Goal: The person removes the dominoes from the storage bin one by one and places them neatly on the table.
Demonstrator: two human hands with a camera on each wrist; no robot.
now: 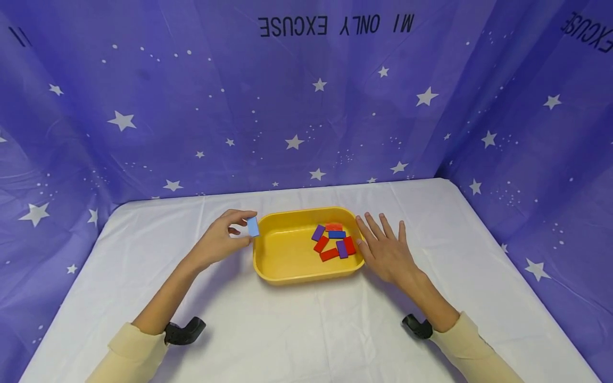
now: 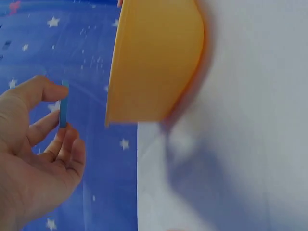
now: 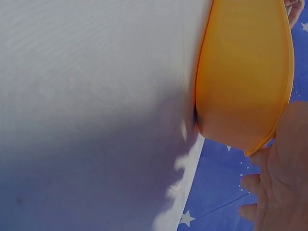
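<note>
A yellow plastic bin [image 1: 282, 277] stands on the white-covered table. Above its left rim, my left hand [image 1: 221, 240] pinches a light blue block [image 1: 253, 227] between thumb and fingers. The left wrist view shows that thin block [image 2: 63, 108] edge-on between the fingertips, beside the bin's wall [image 2: 154, 62]. My right hand [image 1: 387, 251] lies at the bin's right end, fingers straight and spread, with the thumb side at the rim. Inside the bin, several small blocks sit toward the right: red [image 1: 329, 255], purple [image 1: 318, 233] and blue [image 1: 337, 234].
The white cloth [image 1: 306, 330] covers the table under the bin and both forearms. A purple curtain [image 1: 306, 106] with white stars hangs behind the table and along its sides. A black wrist device [image 1: 184, 331] is worn on the left wrist, another [image 1: 417, 326] on the right.
</note>
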